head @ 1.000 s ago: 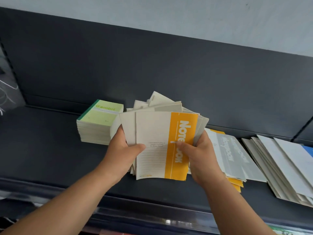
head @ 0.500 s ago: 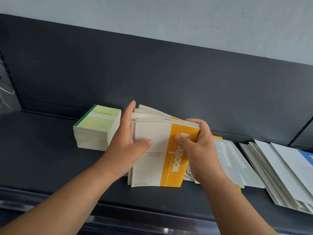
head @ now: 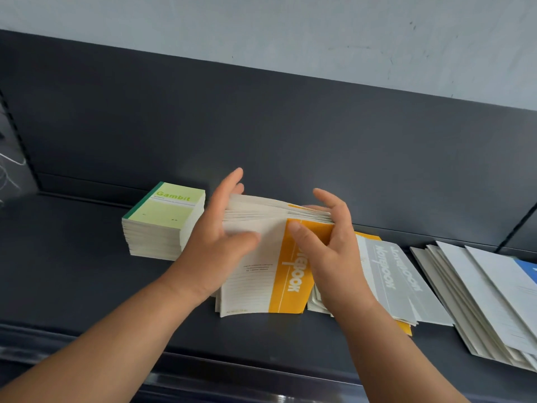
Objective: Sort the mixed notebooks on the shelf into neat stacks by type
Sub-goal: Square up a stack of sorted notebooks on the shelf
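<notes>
Squared orange notebooks mid-shelf, left hand and right hand fingers loosely spread around edges; next, probably straightening.

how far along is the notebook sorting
Done: the green Gambit notebook stack is squared. In hand: left hand and right hand press the orange-striped notebook stack's sides. Left: the fanned grey notebooks and white-and-blue pile.

Gambit stack left | banded stack centre | fanned notebooks right
</notes>
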